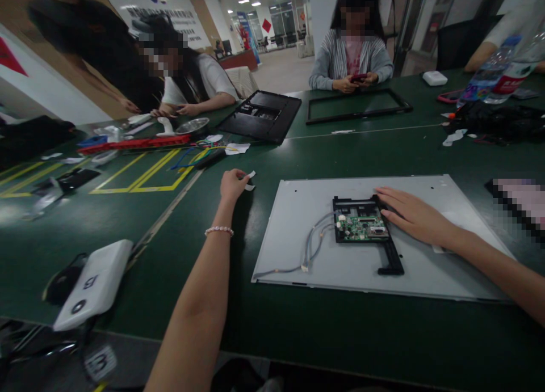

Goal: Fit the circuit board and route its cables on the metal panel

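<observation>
A grey metal panel [426, 270] lies flat on the green table in front of me. On it sits a black frame with a green circuit board [361, 226] and grey wires [313, 247] running off to the left. My right hand [415, 215] rests flat and open on the black frame, just right of the board. My left hand [233, 185] reaches out past the panel's left edge, fingers pinched on a small white scrap [250, 179] just above the table.
A white box [96, 283] lies near the front left edge. A black back cover [264, 115] and a black bezel frame [356, 107] lie further back. Several people sit around the table. Bottles [494, 71] stand at the far right. Yellow tape lines mark the left side.
</observation>
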A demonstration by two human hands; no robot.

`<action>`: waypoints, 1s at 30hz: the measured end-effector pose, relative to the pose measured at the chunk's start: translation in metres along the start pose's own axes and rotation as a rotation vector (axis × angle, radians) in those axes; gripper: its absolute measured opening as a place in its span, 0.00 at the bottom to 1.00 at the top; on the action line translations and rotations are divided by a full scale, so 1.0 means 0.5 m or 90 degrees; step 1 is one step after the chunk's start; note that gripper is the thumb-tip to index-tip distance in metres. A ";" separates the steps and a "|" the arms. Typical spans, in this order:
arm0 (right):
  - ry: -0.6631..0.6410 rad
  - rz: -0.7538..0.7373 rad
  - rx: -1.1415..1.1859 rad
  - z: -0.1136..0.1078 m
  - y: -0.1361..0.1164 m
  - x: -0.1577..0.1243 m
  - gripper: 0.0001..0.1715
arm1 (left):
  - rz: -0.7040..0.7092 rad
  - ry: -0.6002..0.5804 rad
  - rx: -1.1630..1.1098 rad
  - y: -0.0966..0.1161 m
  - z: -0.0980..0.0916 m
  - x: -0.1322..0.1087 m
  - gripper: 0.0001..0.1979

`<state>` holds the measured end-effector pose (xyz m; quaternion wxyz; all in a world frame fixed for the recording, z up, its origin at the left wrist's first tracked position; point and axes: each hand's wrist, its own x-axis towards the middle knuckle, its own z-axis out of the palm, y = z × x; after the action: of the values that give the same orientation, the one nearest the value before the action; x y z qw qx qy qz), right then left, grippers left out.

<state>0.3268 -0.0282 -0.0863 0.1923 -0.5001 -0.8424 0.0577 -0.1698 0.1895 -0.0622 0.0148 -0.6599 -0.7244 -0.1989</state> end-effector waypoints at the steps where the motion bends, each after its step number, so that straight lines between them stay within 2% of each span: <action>1: 0.002 -0.003 0.001 0.001 0.001 0.000 0.30 | -0.006 -0.006 -0.014 -0.002 0.000 0.003 0.11; 6: -0.007 -0.007 -0.007 0.001 0.002 0.001 0.30 | -0.040 -0.018 -0.097 -0.007 0.001 0.004 0.10; 12: -0.008 0.001 -0.006 0.001 0.000 0.001 0.31 | 0.018 0.028 -0.118 -0.005 -0.003 -0.007 0.11; 15: -0.011 0.000 -0.007 0.000 0.000 0.001 0.32 | 0.015 0.011 -0.138 0.008 -0.024 -0.004 0.11; 17: -0.016 -0.001 -0.011 -0.002 0.000 0.000 0.32 | 0.018 -0.036 -0.163 0.028 -0.052 -0.001 0.12; 20: -0.020 -0.006 -0.016 -0.003 0.001 -0.002 0.33 | 0.073 -0.172 -0.218 0.081 -0.106 -0.007 0.13; 24: -0.014 -0.020 -0.006 -0.004 0.003 -0.007 0.33 | 0.262 -0.345 -0.263 0.192 -0.161 -0.045 0.13; 27: -0.006 -0.024 0.001 -0.007 0.001 -0.011 0.33 | 0.368 -0.451 -0.287 0.280 -0.154 -0.093 0.11; 30: -0.012 -0.030 -0.006 -0.013 -0.002 -0.013 0.33 | 0.445 -0.556 -0.326 0.346 -0.111 -0.144 0.09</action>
<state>0.3310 -0.0347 -0.0818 0.1835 -0.4803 -0.8560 0.0539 -0.0076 0.1126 0.0151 -0.3777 -0.8616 -0.3337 -0.0612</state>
